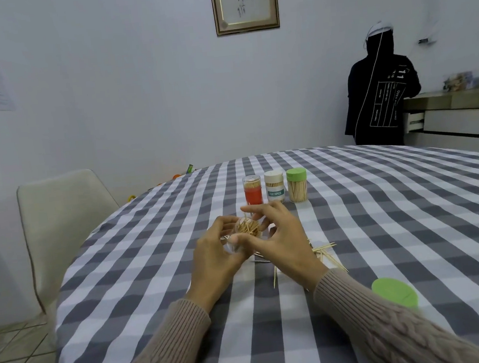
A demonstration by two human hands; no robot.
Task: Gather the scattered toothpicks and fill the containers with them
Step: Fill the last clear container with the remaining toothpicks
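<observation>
A clear container of toothpicks is being gripped above the table by the left hand; the right hand is being held over it, fingers loose. Scattered toothpicks are lying beside.

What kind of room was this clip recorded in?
Probably a home dining room: a round table under a checked tablecloth, a white chair beside it, a framed picture on the wall, and a sideboard with drawers.

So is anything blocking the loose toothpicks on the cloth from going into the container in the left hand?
Only the right hand, whose fingers hover over the mouth of the clear container. The loose toothpicks lie just right of it on the cloth; nothing else visible intervenes.
</observation>
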